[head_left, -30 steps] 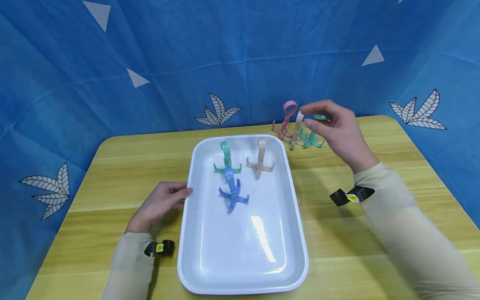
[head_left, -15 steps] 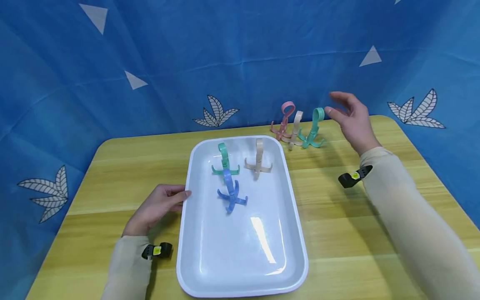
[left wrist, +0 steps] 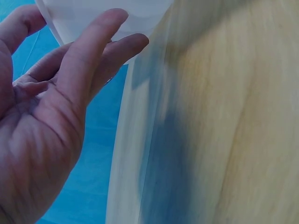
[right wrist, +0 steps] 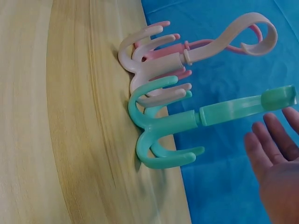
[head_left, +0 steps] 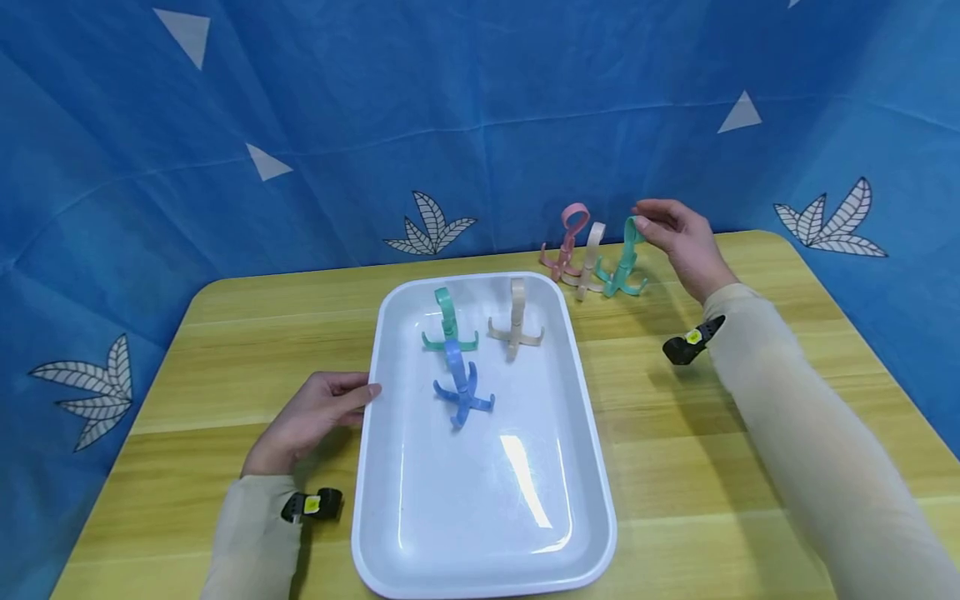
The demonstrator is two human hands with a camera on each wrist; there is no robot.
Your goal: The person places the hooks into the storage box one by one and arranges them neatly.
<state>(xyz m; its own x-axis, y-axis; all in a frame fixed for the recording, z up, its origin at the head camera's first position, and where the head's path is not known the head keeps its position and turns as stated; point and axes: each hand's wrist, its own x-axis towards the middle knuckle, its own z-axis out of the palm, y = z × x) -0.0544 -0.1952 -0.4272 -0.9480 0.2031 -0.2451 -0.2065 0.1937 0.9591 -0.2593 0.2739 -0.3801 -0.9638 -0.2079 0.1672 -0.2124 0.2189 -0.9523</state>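
Observation:
My left hand (head_left: 311,417) holds the left rim of a white tray (head_left: 367,467), thumb over the rim and fingers outside. Inside the tray stand three pronged hook hangers: one green (head_left: 447,317), one beige (head_left: 516,321) and one blue (head_left: 462,387). At the table's back right, my right hand (head_left: 686,246) is at the top loop of another green hook hanger (right wrist: 173,122), its fingers extended beside the loop. Close by stand a beige hook hanger (right wrist: 156,67) and a pink hook hanger (head_left: 567,242), partly hidden by the beige one in the right wrist view.
The wooden table (head_left: 247,333) runs under everything. A blue cloth (head_left: 337,108) with white triangles and leaf prints hangs behind its back edge. Black wrist cameras sit on the left (head_left: 315,504) and right (head_left: 692,340) sleeves.
My right hand drew back rightward from beside the beige hook hanger, then came in again to the green one's top loop. My left hand stays on the tray rim.

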